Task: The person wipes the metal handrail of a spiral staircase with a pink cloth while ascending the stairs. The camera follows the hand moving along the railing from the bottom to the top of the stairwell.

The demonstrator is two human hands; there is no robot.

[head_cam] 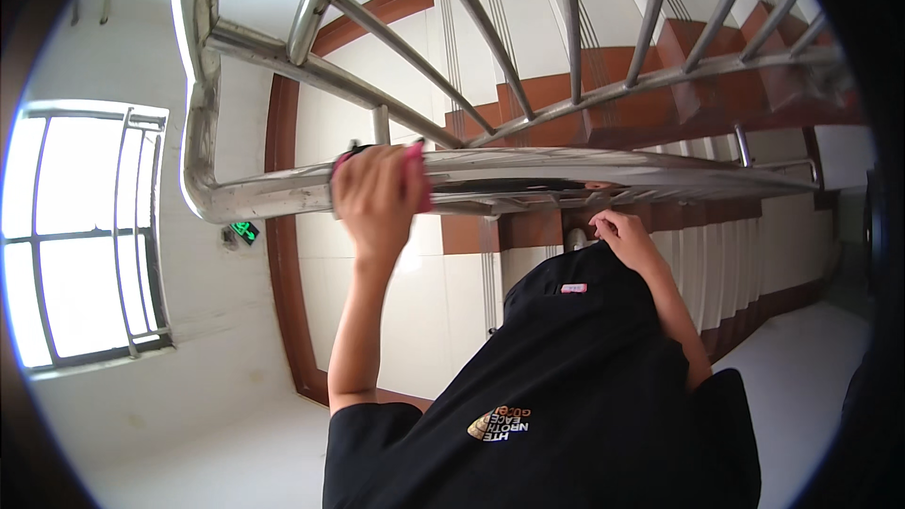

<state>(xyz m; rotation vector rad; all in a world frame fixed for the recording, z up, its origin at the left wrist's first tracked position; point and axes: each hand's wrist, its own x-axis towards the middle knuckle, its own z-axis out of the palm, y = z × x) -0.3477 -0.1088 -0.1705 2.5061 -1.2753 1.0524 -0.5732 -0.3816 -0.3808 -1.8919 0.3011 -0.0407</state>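
Note:
My left hand is wrapped over a stainless steel handrail, with a pink cloth edged in black pressed between the palm and the tube. Part of the cloth is hidden under my fingers. To the right, my right hand hangs in front of my black T-shirt, below the rail and apart from it. Its fingers are loosely curled together, and nothing shows in them.
Steel balusters slant beyond the handrail. White stair treads with red-brown risers lie past them, and another flight runs at the right. A barred window and a green exit sign are on the left wall.

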